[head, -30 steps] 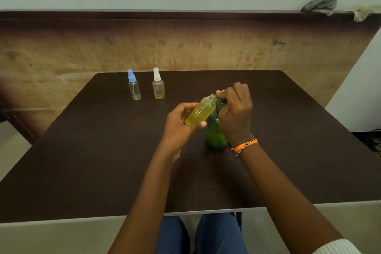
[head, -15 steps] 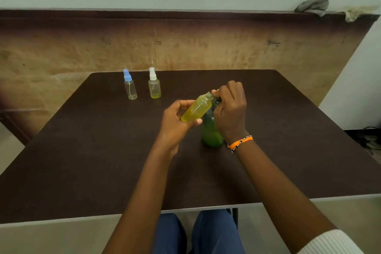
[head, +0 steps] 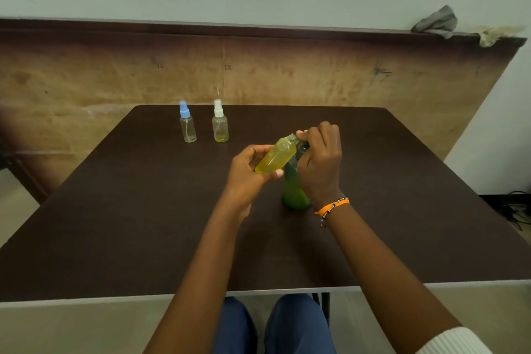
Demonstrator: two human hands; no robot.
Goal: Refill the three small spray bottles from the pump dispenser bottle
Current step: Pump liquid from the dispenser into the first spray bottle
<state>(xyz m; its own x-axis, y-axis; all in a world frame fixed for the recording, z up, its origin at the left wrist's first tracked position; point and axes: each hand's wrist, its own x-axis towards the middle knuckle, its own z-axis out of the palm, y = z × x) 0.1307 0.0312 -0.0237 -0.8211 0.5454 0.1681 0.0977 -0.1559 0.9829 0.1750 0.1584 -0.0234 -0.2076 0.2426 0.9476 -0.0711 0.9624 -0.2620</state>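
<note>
My left hand point(head: 249, 174) holds a small uncapped spray bottle point(head: 276, 156) full of yellow liquid, tilted with its open neck up and to the right. The neck sits against the top of the green pump dispenser bottle point(head: 294, 192), which stands on the dark table point(head: 129, 210). My right hand point(head: 320, 162) is wrapped over the dispenser's pump head and hides it. Two more small spray bottles stand upright at the far left of the table: one with a blue cap point(head: 187, 126), nearly clear, and one with a white cap point(head: 220, 126) with a little yellow liquid at the bottom.
A brown wooden panel point(head: 258, 72) runs behind the table, with a grey rag point(head: 436, 21) on its top edge at the right. Cables point(head: 514, 210) lie on the floor at the right. My knees in blue trousers point(head: 275, 325) are below the table's near edge.
The hands keep the same hold on both bottles. They sit slightly lower and to the left in the view, mostly from head movement.
</note>
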